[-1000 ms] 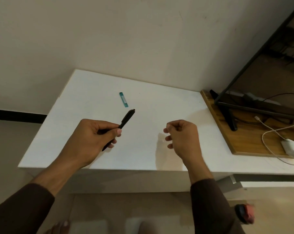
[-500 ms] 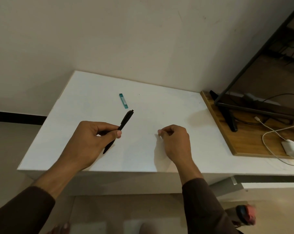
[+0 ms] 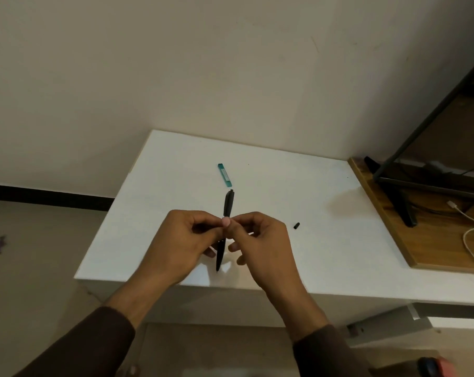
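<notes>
**Pen pinched above the white table**

The table stood against the wall, and a wooden board lay along its right edge. My left hand and right hand met over the table's near half, thumbs and forefingers curled onto the black pen's barrel. Its tip pointed down toward me. Beyond it lay a teal case whose pale label I could not read. A small black cap lay on the table near my right hand.
</notes>
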Motion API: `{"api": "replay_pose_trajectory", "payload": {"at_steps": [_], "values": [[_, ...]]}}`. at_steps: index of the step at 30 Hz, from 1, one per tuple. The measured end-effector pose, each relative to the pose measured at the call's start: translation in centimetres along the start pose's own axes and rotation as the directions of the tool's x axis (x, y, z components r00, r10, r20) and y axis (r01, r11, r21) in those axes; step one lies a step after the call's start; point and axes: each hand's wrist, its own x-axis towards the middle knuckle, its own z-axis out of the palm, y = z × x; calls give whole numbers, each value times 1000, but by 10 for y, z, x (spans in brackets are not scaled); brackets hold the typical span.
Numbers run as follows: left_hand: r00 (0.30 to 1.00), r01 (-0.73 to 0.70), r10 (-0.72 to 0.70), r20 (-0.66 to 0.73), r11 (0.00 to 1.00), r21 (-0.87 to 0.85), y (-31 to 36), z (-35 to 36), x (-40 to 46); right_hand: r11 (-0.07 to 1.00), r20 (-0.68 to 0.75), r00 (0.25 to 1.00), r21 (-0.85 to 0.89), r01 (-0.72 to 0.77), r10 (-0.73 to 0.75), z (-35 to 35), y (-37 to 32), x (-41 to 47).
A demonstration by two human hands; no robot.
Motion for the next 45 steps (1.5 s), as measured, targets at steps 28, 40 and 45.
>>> {"api": "replay_pose_trajectory", "payload": {"at_steps": [28,40,45], "values": [[975,43,-43,-218,999,-3,-12,-18,7,802,-267,963,-582,-137,-29,-16,43,41],[947,60,-69,-313,997,-40,-14,-32,8,744,-104,973,-663,85,-204,23,-3,112],[943,58,-67,-325,998,-40,-16,-35,10,598,-54,973,-796,92,-222,53,2,151]]}}
